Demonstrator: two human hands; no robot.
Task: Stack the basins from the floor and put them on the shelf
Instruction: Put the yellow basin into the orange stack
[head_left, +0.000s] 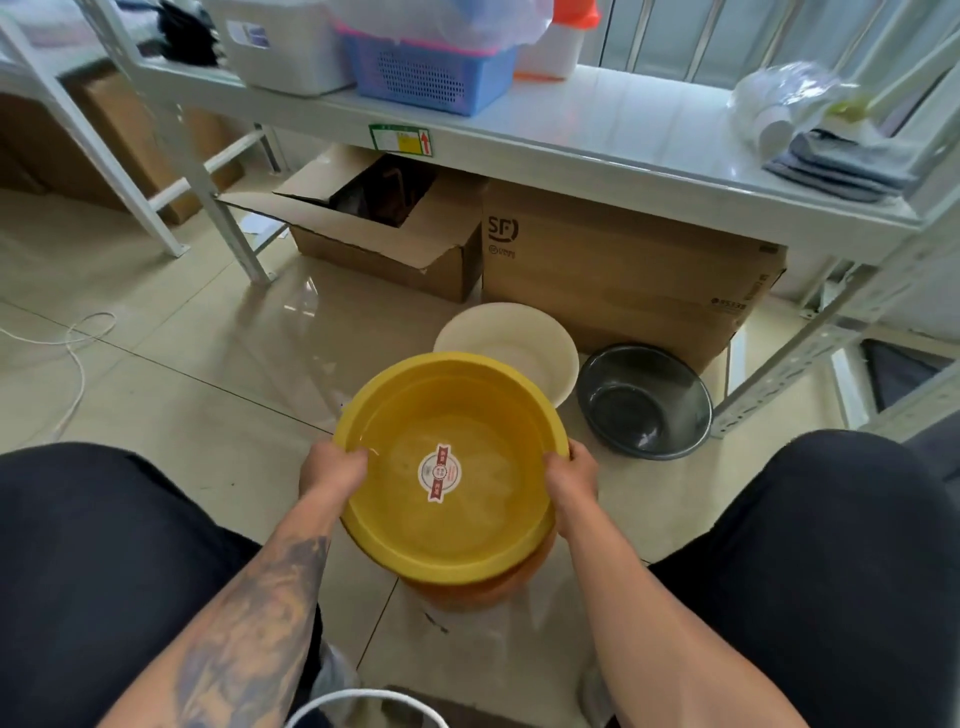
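Both hands grip the yellow basin (451, 467) by opposite rims, left hand (332, 470) and right hand (570, 475) with fingers curled over the edge, holding it level above an orange basin (478, 592), apparently to nest it. The white basin (511, 345) and grey basin (644, 400) wait on the floor.

You're looking at a yellow basin (452, 467) with a round white sticker (439, 473) printed in red at its centre. Beneath it shows an orange basin (467, 592). Behind sit a cream-white basin (511, 338) and a dark grey basin (644, 400). The floor (182, 374) is glossy beige tile with thin dark grout lines. Your left forearm (249, 613) carries a dark blue-grey tattoo; your trousers (104, 561) are black. The shelf (597, 140) is pale grey-white, with a green-edged label (400, 139) bearing a red arrow. On it stand a blue perforated basket (426, 78) with a pink rim, a white box (285, 47), and folded grey cloths (841, 166). The cardboard boxes (623, 270) are brown with black print.
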